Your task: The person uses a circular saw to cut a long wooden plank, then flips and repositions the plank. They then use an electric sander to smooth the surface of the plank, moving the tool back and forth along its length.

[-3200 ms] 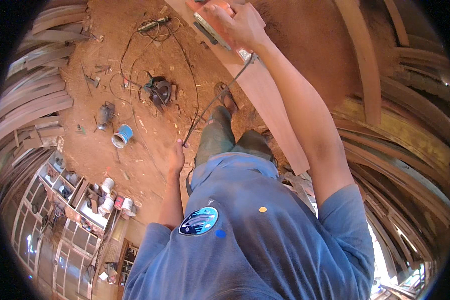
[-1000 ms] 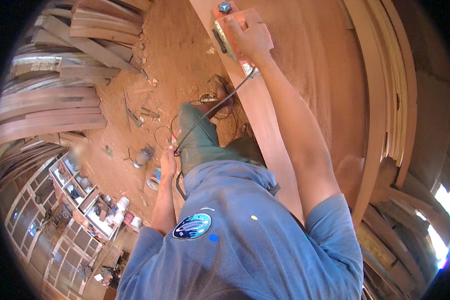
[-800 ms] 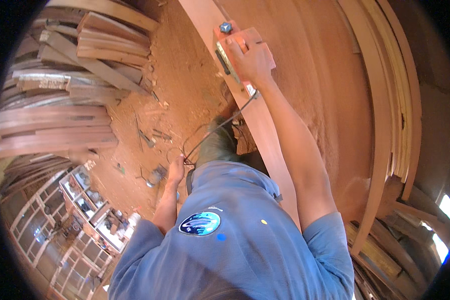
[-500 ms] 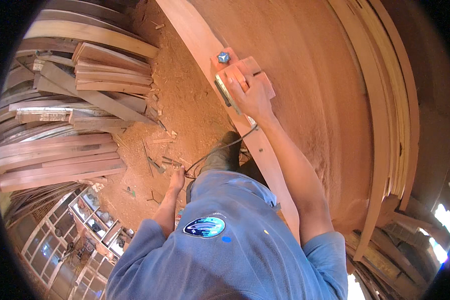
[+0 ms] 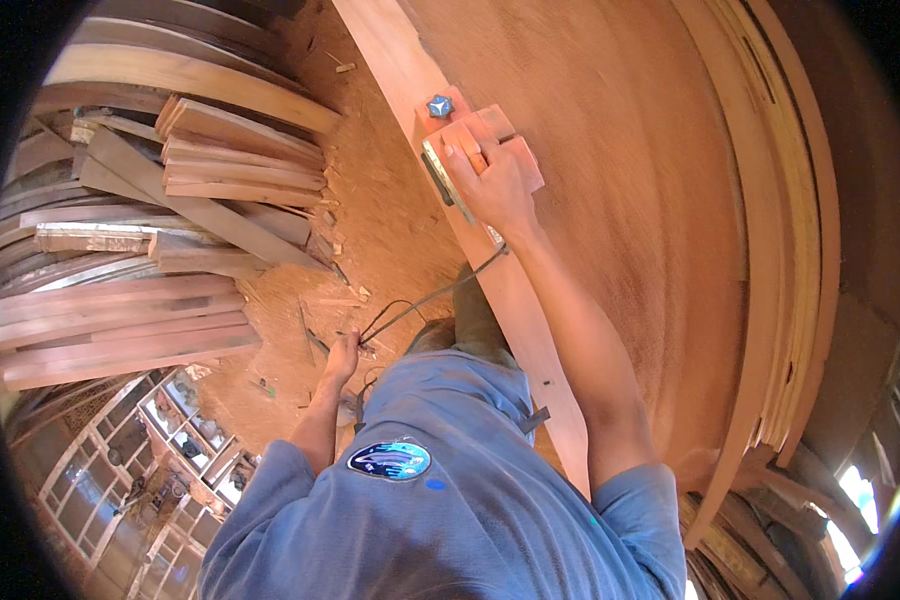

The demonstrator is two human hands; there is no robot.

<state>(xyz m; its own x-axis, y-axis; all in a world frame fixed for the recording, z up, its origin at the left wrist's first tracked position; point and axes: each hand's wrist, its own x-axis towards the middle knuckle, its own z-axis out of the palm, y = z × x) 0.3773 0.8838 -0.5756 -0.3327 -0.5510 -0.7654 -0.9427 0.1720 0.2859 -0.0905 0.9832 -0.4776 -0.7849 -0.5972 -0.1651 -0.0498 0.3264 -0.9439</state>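
Observation:
A dusty reddish electric hand planer (image 5: 489,123) with a blue knob rests on a long, pale pink wooden board (image 5: 390,50). My right hand (image 5: 498,190) is closed around the planer's handle. Running back from the planer, a black power cord (image 5: 432,297) reaches my left hand (image 5: 342,355), which is closed on it low at my left side. The planer's sole and blade are hidden against the board.
Stacks of cut planks (image 5: 120,315) lie along the left. Sawdust and wood scraps cover the ground (image 5: 300,400). A wide sawdust-coated surface (image 5: 630,200) extends right of the board, with long curved-looking boards (image 5: 800,250) beyond. A pale frame (image 5: 100,430) stands lower left.
My right hand has pushed the planer farther forward along the board. My left hand has risen slightly, and the cord now stretches straighter. The whole view has shifted a little.

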